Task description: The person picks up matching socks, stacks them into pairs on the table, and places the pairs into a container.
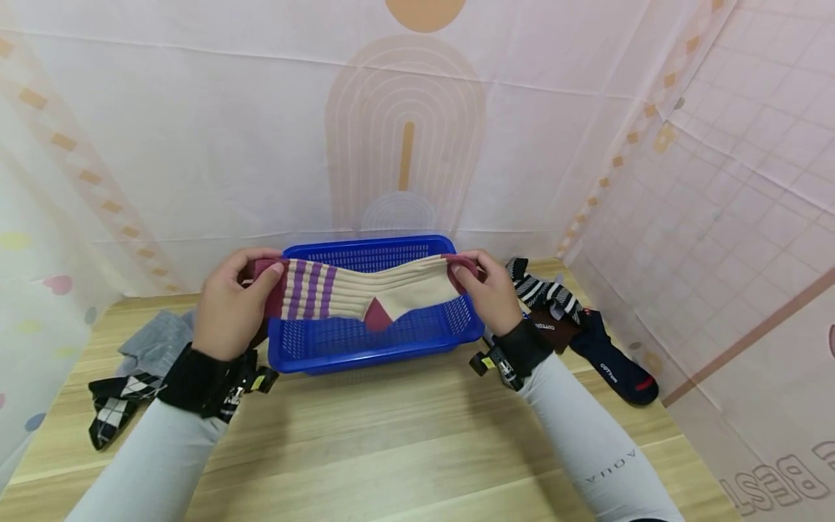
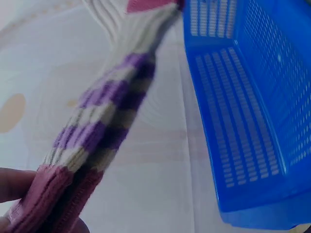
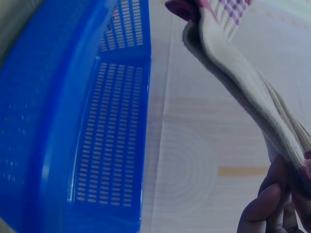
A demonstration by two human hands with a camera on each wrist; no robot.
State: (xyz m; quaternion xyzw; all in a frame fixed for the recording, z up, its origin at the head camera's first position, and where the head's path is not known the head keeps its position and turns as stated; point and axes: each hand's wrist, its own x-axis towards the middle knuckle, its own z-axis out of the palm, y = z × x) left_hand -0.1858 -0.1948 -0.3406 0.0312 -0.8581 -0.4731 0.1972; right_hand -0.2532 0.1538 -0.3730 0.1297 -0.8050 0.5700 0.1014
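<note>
A cream sock (image 1: 349,290) with purple stripes stretches above the blue basket (image 1: 385,355); the left hand (image 1: 225,312) pinches its maroon cuff, the right hand (image 1: 493,297) its toe. On the table (image 1: 378,442), a grey sock (image 1: 153,341) and nearer argyle sock (image 1: 117,413) lie left, a navy sock (image 1: 609,359) right.

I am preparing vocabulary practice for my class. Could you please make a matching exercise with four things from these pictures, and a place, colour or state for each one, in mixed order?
1. cream sock
2. basket
3. navy sock
4. checked sock

A. farthest left of the four, head view
B. blue, full of small holes
C. farthest right of the four, head view
D. held by left hand and right hand

Pairs: 1-D, 2-B, 3-C, 4-A
</note>
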